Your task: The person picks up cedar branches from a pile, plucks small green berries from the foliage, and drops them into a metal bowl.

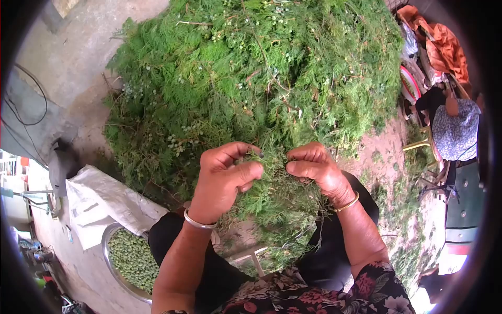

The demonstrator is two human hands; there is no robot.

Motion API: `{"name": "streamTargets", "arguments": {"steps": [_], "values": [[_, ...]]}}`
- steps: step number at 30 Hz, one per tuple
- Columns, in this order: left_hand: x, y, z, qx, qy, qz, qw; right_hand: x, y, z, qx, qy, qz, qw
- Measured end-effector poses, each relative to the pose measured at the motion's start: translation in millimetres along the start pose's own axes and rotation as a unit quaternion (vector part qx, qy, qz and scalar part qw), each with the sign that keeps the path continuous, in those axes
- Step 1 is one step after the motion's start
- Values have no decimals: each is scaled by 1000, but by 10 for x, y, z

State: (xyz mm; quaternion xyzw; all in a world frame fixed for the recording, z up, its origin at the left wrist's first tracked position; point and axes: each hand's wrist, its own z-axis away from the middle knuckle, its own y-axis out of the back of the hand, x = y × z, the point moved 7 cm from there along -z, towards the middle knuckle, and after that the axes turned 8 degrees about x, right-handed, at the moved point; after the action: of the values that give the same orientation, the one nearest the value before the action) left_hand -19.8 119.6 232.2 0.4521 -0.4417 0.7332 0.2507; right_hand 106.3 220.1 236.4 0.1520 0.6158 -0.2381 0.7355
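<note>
A leafy green sprig hangs between my two hands, over my lap. My left hand, with a silver bangle at its wrist, has thumb and fingers pinched together at the sprig's left side; what lies between the fingertips is too small to make out. On the other side, my right hand, wearing a gold bangle, pinches the sprig between thumb and fingers. Just beyond both hands rises a large heap of green branches dotted with small pale berries.
At the lower left, a round metal bowl holds many green berries, beside a white sack. Dark cables lie at the far left. On the right are an orange cloth, a patterned cloth and scattered greenery.
</note>
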Motion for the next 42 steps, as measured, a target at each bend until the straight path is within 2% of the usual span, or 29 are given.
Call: {"name": "streamTargets", "arguments": {"steps": [2,6,8,10,12,13,14,16,17,20,21,22,24,25,26,27,28,30,31,32,33,34,35,36,38,39,41,42], "values": [[-6,7,-4,3,19,54,998,-3,-18,0,7,2,2,1000],[-12,27,-24,29,27,-3,999,40,1,-15,7,-16,21,1000],[13,66,-37,74,13,-26,997,4,-34,-3,24,-33,-9,999],[-19,78,-64,77,30,14,997,109,-38,-10,16,-52,-11,998],[-145,119,-82,98,83,122,984,215,-20,3,96,-120,-69,986],[-191,111,-89,80,104,156,979,287,13,-15,79,-130,-73,986],[-174,118,-79,78,105,156,979,306,36,-19,81,-130,-73,986],[-117,36,-72,13,105,154,982,327,112,-11,121,-142,-143,972],[-123,32,-82,12,106,155,982,346,128,48,175,-156,-146,961],[-125,193,-168,61,94,209,971,354,144,124,208,-156,-181,949],[-85,366,-254,50,64,286,955,359,172,150,224,-154,-197,942],[-35,510,-312,39,32,362,931,549,305,37,164,-98,-285,939],[-9,495,-251,22,20,380,924,634,309,-104,76,-75,-522,846],[35,305,-169,-21,8,340,940,582,284,-110,75,-74,-522,846],[65,124,-77,-61,-2,298,953,560,276,-103,123,-90,-433,889],[17,35,-6,-47,18,246,968,541,264,-88,169,-106,-338,920],[-11,-72,49,-18,28,168,985,517,185,-78,170,-109,-340,919],[-65,-243,109,0,-27,-99,995,396,91,-46,180,-55,-343,920],[-16,-346,125,18,-145,-160,976,307,61,-37,163,-36,-277,946],[-6,-442,156,36,-262,-219,939,603,164,-119,163,-36,-277,946],[-62,-477,154,51,-315,-256,912,533,139,-274,191,24,-39,981],[-137,-472,138,52,-315,-256,913,406,90,-331,206,83,202,954],[-178,-498,146,64,-342,-348,871,659,133,-164,269,-100,-198,937],[-206,-541,163,76,-367,-435,819,633,97,-168,269,-101,-197,937],[-293,-537,156,79,-343,-444,824,782,38,-88,290,-206,-294,887],[-343,-504,130,80,-321,-445,832,790,-2,-145,232,-175,-305,907],[-377,-434,116,80,-297,-449,839,874,-10,-129,226,-174,-345,894],[-375,-345,86,96,-255,-403,874,848,-49,-125,219,-173,-384,880]]}}
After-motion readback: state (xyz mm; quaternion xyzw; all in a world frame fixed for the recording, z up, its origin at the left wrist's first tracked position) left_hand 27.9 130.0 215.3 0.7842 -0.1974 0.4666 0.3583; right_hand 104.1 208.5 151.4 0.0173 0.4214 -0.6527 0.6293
